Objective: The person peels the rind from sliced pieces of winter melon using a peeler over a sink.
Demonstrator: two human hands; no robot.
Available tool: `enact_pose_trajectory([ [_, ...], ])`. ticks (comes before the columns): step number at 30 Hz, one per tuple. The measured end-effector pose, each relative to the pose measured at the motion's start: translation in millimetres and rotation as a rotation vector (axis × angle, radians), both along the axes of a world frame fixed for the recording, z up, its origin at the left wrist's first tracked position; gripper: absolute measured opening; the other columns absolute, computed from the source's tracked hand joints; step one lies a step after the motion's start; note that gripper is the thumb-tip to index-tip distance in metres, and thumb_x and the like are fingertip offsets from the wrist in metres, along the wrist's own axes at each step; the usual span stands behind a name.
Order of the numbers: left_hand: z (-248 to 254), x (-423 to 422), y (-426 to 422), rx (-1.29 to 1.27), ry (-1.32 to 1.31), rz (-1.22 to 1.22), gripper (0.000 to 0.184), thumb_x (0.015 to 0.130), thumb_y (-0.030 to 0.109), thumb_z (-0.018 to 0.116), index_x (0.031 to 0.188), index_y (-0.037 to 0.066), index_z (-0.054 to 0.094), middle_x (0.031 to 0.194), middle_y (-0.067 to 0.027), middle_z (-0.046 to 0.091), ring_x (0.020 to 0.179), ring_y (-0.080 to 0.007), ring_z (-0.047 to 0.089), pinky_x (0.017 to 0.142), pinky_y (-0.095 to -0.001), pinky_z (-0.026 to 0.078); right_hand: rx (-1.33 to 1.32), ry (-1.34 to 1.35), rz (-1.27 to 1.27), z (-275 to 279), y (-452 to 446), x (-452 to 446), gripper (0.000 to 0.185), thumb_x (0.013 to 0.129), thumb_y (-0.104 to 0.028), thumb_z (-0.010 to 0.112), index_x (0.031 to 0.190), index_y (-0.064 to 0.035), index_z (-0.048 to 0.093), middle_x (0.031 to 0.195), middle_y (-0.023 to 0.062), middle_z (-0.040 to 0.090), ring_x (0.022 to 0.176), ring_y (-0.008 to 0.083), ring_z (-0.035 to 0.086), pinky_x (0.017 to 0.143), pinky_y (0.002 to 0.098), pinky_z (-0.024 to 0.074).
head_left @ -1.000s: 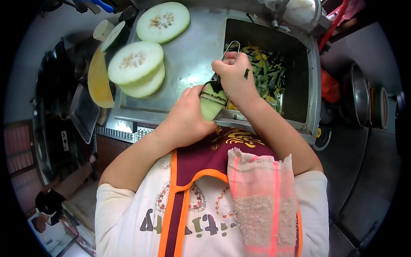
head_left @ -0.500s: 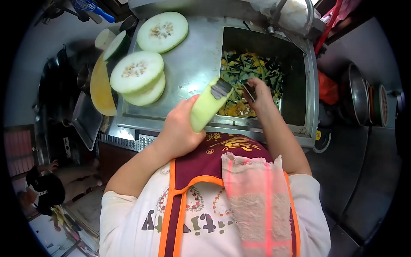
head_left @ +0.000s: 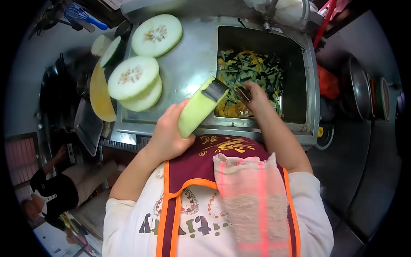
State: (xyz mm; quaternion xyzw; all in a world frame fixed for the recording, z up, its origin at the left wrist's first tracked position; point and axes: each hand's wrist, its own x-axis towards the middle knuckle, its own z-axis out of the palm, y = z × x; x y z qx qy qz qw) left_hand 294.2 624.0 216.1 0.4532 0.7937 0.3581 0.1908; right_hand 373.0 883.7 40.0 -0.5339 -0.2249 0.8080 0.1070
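My left hand is wrapped round a pale green melon piece, tilted up to the right, with a patch of dark rind at its upper end. Just right of that end, over the sink, my right hand holds a metal peeler. Green and yellow peelings cover much of the sink bottom below it. On the steel counter to the left lie a round white melon slice and two stacked ones.
A long yellow piece and a dark-rinded piece stand at the counter's left edge, near a metal tray. The faucet rises behind the sink. Metal bowls are at the right. Another person is at the lower left.
The peeler has come away from the melon piece, and my right hand has moved right and down over the sink. My left hand has shifted left with the piece. The other person has moved further into view.
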Motion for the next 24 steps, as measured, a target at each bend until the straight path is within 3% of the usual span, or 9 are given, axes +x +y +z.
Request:
enact_pose_trajectory([
  [3,4.0,2.2,9.0,-0.012,0.003,-0.013,0.070,0.058,0.002,0.065,0.124,0.001,0.044,0.094,-0.0197,0.052,0.089,-0.0386,0.054,0.080,-0.0395,0.045,0.291,0.163,0.170,119.3,-34.4,-27.0,0.049,0.075,-0.013,0.065,0.115,0.0055,0.043,0.088,0.0133,0.058,0.074,0.0214,0.057,0.069,0.0327,0.0471],
  [6,4.1,1.3,15.1,-0.025,0.012,-0.035,0.069,0.058,0.002,0.065,0.124,0.001,0.044,0.094,-0.0194,0.052,0.088,-0.0384,0.054,0.080,-0.0394,0.046,0.637,0.159,0.344,146.8,-64.7,-37.0,0.055,0.070,-0.014,0.064,0.113,0.0113,0.040,0.083,0.0143,0.058,0.080,0.0210,0.057,0.071,0.0293,0.0455],
  [9,1.7,-1.0,12.3,-0.049,-0.034,-0.022,0.070,0.057,0.001,0.065,0.124,0.000,0.045,0.097,-0.0181,0.053,0.091,-0.0359,0.055,0.082,-0.0359,0.045,0.737,0.124,0.255,105.6,-62.3,-47.8,0.054,0.067,-0.014,0.063,0.110,0.0107,0.042,0.083,0.0145,0.059,0.078,0.0207,0.057,0.070,0.0291,0.0455],
  [13,-2.8,1.0,2.8,-0.058,-0.128,-0.028,0.070,0.056,0.000,0.065,0.124,-0.001,0.045,0.097,-0.0170,0.054,0.091,-0.0340,0.056,0.082,-0.0337,0.045,0.425,0.221,0.235,74.6,-32.4,-49.5,0.012,0.071,-0.006,0.056,0.069,0.0066,0.054,0.069,0.0111,0.056,0.056,0.0174,0.052,0.052,0.0296,0.0423],
  [16,0.2,-1.8,3.0,-0.055,-0.093,-0.033,0.070,0.056,0.000,0.065,0.123,-0.001,0.046,0.095,-0.0163,0.053,0.090,-0.0329,0.056,0.082,-0.0334,0.045,0.173,0.214,0.076,83.4,-42.6,-50.0,0.009,0.071,-0.005,0.057,0.069,0.0044,0.055,0.068,0.0103,0.056,0.056,0.0174,0.051,0.050,0.0314,0.0422],
  [17,0.9,-2.6,5.1,-0.040,-0.082,-0.041,0.070,0.057,0.000,0.066,0.124,0.000,0.045,0.095,-0.0173,0.053,0.089,-0.0344,0.056,0.081,-0.0354,0.045,0.213,0.244,0.070,73.3,-36.6,-52.1,0.007,0.072,-0.003,0.057,0.070,0.0029,0.055,0.068,0.0099,0.055,0.057,0.0175,0.053,0.051,0.0327,0.0449],
  [20,2.6,-2.7,4.1,-0.009,-0.052,-0.049,0.071,0.058,0.001,0.066,0.125,0.002,0.044,0.094,-0.0193,0.053,0.089,-0.0375,0.055,0.080,-0.0395,0.046,0.431,-0.108,-0.003,61.7,-2.5,-49.9,0.007,0.073,-0.003,0.057,0.074,0.0036,0.054,0.070,0.0098,0.055,0.059,0.0182,0.055,0.053,0.0331,0.0474],
  [22,-2.1,-4.2,1.5,0.015,-0.036,-0.025,0.070,0.058,0.001,0.066,0.125,0.002,0.044,0.095,-0.0198,0.053,0.089,-0.0381,0.055,0.081,-0.0398,0.046,0.363,0.032,-0.145,85.0,1.1,-41.5,0.010,0.072,-0.005,0.058,0.071,0.0046,0.055,0.070,0.0103,0.056,0.059,0.0178,0.055,0.054,0.0349,0.0474],
  [24,-0.1,-4.6,2.2,0.013,-0.041,-0.022,0.070,0.059,0.001,0.065,0.125,0.001,0.044,0.096,-0.0201,0.053,0.090,-0.0385,0.055,0.081,-0.0399,0.046,0.416,0.084,0.023,101.9,-16.9,-38.2,0.025,0.072,-0.007,0.059,0.091,0.0077,0.051,0.074,0.0104,0.058,0.064,0.0167,0.055,0.060,0.0316,0.0457],
])
